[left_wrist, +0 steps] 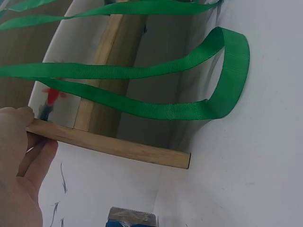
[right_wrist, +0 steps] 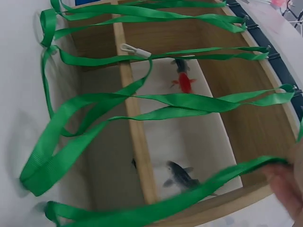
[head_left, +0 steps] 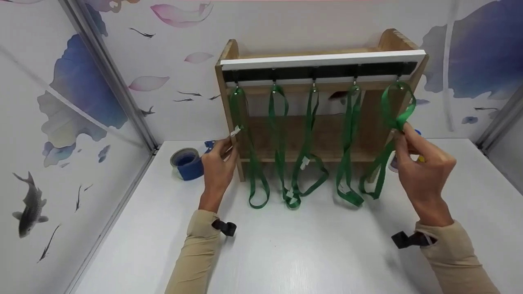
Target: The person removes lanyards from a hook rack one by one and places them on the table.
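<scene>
A wooden rack (head_left: 294, 132) stands on the table, with several green lanyards hanging in a row from hooks on its dark strip (head_left: 294, 74). My left hand (head_left: 218, 165) grips the rack's left side panel (left_wrist: 118, 148), thumb and fingers on opposite faces. Just above those fingers is the white clip (head_left: 235, 131) of the leftmost lanyard (head_left: 251, 163). On the right, my right hand (head_left: 427, 169) pinches the rightmost lanyard (head_left: 402, 119) below its hook. That strap's upper part forms a round loop, and its lower end hangs down near the table.
Rolls of tape (head_left: 190, 166) sit left of the rack. Partly hidden behind my right hand are small blue and yellow items. Patterned wall panels (head_left: 179, 53) stand behind and at the left. White tabletop (head_left: 294, 249) lies in front of the rack.
</scene>
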`<state>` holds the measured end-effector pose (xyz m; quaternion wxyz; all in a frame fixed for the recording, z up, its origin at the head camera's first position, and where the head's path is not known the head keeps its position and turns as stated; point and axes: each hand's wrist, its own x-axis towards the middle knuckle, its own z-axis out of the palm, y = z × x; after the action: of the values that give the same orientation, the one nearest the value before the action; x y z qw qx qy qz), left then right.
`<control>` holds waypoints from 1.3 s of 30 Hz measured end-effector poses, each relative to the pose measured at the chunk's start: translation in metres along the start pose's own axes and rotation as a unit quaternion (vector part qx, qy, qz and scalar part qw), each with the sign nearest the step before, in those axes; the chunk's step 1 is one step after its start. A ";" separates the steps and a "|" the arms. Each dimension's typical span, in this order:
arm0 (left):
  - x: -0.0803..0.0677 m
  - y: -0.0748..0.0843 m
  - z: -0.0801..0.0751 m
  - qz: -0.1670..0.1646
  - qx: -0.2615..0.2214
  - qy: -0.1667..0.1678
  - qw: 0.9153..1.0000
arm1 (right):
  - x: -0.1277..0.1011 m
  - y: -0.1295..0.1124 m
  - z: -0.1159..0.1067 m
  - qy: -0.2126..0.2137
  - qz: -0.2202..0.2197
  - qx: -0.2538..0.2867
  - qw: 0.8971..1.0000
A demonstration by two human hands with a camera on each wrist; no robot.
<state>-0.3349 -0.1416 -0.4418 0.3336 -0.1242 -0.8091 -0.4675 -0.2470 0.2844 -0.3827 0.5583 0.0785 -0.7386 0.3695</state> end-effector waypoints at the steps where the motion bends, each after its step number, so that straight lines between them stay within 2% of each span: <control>1: 0.000 0.000 0.000 0.000 -0.002 0.000 1.000 | 0.002 -0.003 -0.001 0.018 -0.009 0.011 1.000; 2: 0.000 -0.001 0.000 0.000 -0.002 -0.001 1.000 | 0.003 -0.006 -0.002 0.032 -0.015 0.023 0.999; 4: 0.000 -0.001 0.000 0.001 -0.002 0.000 1.000 | 0.007 -0.009 -0.005 0.029 -0.023 0.033 0.999; 6: 0.000 0.000 0.000 -0.001 0.000 -0.001 1.000 | 0.010 -0.009 -0.010 -0.013 -0.020 0.024 0.999; 9: -0.001 0.001 0.000 -0.007 0.004 -0.003 1.000 | 0.015 -0.002 -0.020 -0.107 0.002 -0.005 0.994; 13: -0.002 0.001 0.001 -0.012 0.006 -0.006 1.000 | 0.021 0.004 -0.032 -0.197 0.059 -0.032 0.978; 21: -0.002 0.001 -0.001 -0.013 0.005 -0.011 1.000 | 0.031 0.010 -0.051 -0.307 0.160 -0.074 0.935; 24: -0.002 0.001 -0.001 -0.013 0.006 -0.011 1.000 | 0.034 0.011 -0.052 -0.318 0.169 -0.080 0.929; 30: -0.002 0.000 -0.002 -0.006 0.008 -0.002 1.000 | 0.036 0.018 -0.049 -0.272 0.156 -0.038 0.949; 32: -0.002 0.000 -0.002 -0.006 0.010 -0.004 1.000 | 0.035 0.026 -0.051 -0.260 0.172 -0.031 0.950; 35: -0.001 0.000 -0.001 -0.005 0.014 -0.006 1.000 | 0.032 0.043 -0.057 -0.263 0.206 -0.033 0.942; 39: -0.002 0.000 0.000 -0.007 0.019 -0.005 1.000 | 0.027 0.071 -0.068 -0.293 0.252 -0.027 0.922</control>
<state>-0.3336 -0.1413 -0.4428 0.3285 -0.1140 -0.8206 -0.4535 -0.2424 0.3861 -0.3848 0.2074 -0.0207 -0.8740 0.4390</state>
